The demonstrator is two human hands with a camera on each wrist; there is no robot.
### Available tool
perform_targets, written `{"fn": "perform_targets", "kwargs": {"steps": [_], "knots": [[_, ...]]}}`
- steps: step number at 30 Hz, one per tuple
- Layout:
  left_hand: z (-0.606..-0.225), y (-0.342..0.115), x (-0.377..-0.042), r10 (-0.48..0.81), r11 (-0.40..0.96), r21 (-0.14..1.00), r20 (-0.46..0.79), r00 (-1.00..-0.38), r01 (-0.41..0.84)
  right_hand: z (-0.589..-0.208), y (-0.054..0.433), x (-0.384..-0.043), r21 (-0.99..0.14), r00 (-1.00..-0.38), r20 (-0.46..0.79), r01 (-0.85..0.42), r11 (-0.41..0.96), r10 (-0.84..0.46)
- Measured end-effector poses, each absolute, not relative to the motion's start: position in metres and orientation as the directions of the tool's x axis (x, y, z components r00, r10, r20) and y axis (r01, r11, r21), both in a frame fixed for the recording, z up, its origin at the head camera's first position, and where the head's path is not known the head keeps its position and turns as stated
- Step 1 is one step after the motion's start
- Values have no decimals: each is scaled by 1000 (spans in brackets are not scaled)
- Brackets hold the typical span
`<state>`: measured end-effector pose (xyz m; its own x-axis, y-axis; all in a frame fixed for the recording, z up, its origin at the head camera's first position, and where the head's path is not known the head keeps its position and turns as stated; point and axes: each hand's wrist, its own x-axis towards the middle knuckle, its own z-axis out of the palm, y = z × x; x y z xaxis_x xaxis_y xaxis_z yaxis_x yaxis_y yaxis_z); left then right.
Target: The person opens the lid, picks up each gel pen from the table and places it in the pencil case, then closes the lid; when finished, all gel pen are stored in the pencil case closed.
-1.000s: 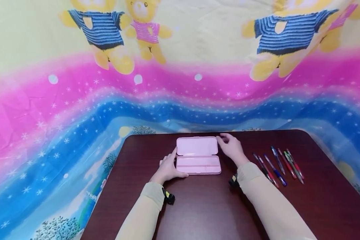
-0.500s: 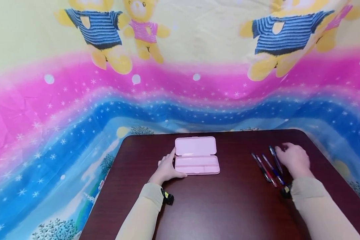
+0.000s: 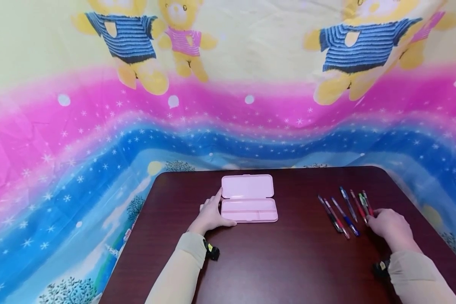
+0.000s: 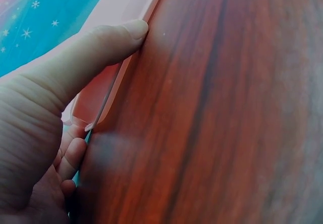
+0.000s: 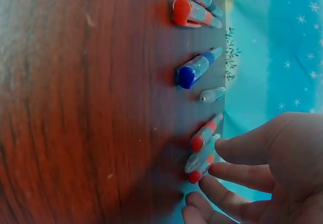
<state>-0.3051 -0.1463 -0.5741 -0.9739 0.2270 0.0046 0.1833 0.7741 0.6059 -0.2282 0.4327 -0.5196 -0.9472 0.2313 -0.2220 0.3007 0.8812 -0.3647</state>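
Already the case lies open at centre, lid on the far side; the visible pens lie outside it, right. Left hand touches its near-left corner, thumb and forefinger spread; right hand has partly bent fingers at the rightmost pens, grip unclear.

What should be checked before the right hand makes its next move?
1. Pink case open: ok, lid folded back.
2. Compartments free: ok, nothing shows inside.
3. Left hand at the case: ok, thumb touching its front edge.
4. Right hand at the green pen: ok.
5. Green pen well apart: not ok, red pens lie close on both sides.
6. Firm grip on one pen: cannot tell.
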Motion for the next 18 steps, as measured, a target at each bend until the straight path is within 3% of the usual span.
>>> {"fn": "perform_targets", "kwargs": {"steps": [18], "knots": [[-575,-148,-305,234,772,608,3,-972,188,-533,440,-232,-397,-938,-174,345,851,299]]}}
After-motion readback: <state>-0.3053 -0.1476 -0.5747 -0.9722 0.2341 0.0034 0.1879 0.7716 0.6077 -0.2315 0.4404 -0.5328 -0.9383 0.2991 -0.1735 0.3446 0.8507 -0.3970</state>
